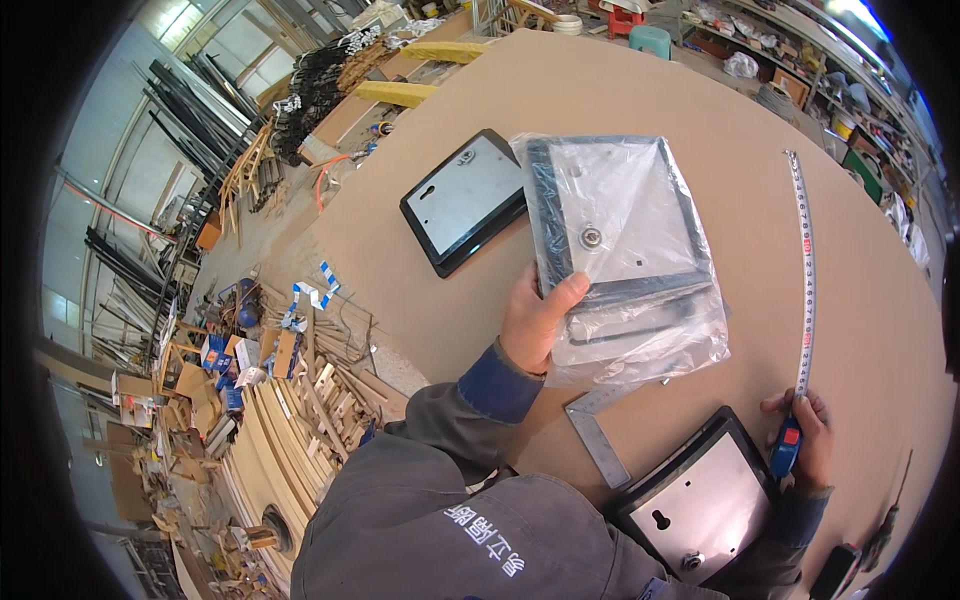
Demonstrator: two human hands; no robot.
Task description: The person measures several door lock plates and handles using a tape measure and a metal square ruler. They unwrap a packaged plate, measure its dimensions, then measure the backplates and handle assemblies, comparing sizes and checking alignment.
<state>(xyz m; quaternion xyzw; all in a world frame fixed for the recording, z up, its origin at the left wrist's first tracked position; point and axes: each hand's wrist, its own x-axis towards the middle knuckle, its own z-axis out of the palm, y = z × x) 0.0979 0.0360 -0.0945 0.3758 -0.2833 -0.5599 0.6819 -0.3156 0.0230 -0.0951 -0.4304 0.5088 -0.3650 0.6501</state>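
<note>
My left hand [540,318] is closed on the edge of a plastic-wrapped panel [620,215], its thumb on top of the film. This panel has a silvery plate with a round lock-like fitting inside a black frame. My right hand [812,440] grips a blue and red tape measure [786,452]. Its blade [807,270] runs out away from me over the board. Beside the right forearm lies an unwrapped black-framed panel [700,505] with a keyhole-shaped slot. Another such panel [465,195] lies farther off, partly behind the wrapped one. A metal square [598,440] rests between the near panel and my left hand.
A large brown board [720,110] forms the work surface. Near its right edge are a screwdriver-like tool [882,540] and a dark object [836,572]. Timber strips [290,430] and cartons [205,395] crowd the left floor. Shelving [780,60] stands at the far right.
</note>
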